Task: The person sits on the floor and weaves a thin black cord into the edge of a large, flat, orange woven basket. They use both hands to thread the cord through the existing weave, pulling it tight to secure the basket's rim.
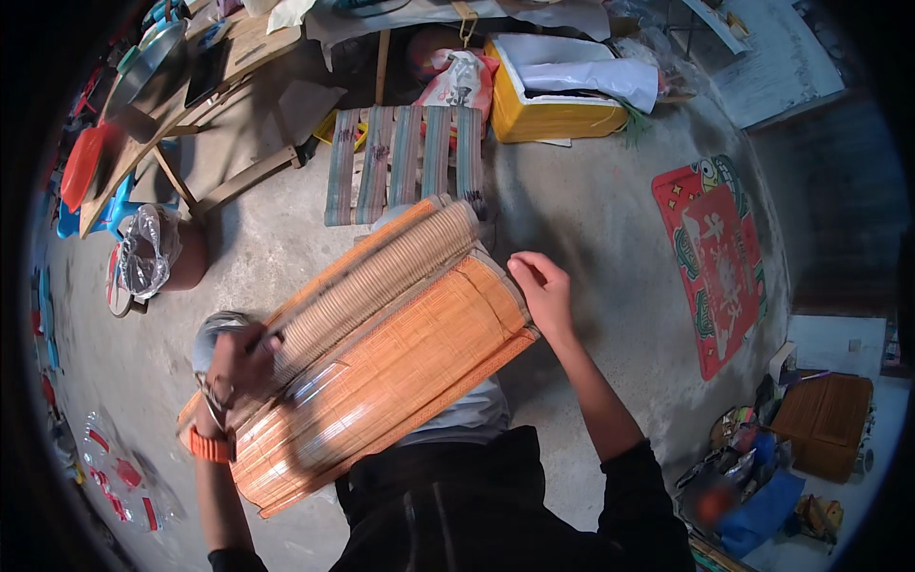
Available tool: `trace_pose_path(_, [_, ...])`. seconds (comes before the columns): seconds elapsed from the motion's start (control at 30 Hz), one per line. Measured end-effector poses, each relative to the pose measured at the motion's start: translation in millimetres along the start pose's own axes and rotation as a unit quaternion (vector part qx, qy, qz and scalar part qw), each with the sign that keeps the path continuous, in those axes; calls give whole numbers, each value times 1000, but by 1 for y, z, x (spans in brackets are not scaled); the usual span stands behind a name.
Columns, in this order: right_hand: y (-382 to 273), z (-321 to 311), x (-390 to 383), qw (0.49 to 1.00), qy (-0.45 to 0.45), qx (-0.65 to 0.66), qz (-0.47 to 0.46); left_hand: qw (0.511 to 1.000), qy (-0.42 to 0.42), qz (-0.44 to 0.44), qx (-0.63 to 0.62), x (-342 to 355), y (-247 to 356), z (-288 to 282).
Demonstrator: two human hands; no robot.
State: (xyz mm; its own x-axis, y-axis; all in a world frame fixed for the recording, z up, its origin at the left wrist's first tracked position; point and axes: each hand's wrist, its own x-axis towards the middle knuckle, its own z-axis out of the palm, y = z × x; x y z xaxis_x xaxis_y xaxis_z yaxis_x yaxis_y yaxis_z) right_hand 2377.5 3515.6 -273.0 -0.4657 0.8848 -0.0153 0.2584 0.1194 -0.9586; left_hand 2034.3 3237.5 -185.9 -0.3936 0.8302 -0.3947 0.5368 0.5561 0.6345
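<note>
A bamboo mat [400, 357], orange-brown and glossy, lies slantwise across my lap. It is partly rolled or folded, and its ribbed, paler side shows along the upper band. At the mat's left part, my left hand [238, 367], with an orange band and a bracelet at the wrist, is closed on the rolled section; it is dark and slightly blurred. On the opposite end, my right hand [543, 291] pinches the mat's right edge near the fold, its fingers curled. Part of the mat's underside and my legs are hidden.
Ahead stands a low striped stool [405, 157], with a yellow foam-lined box [553, 119] behind it. A wooden table [257, 48] and a lined bucket [181, 253] are at the left. A red floor mat [715, 267] lies right; clutter fills the lower right corner.
</note>
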Motion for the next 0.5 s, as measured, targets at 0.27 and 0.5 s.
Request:
trace_pose_path(0.27, [-39, 38, -6, 940, -46, -250, -227, 993, 101, 47, 35, 21, 1, -2])
trace_pose_path(0.5, [-32, 63, 7, 963, -73, -219, -141, 950, 249, 188, 33, 7, 53, 27])
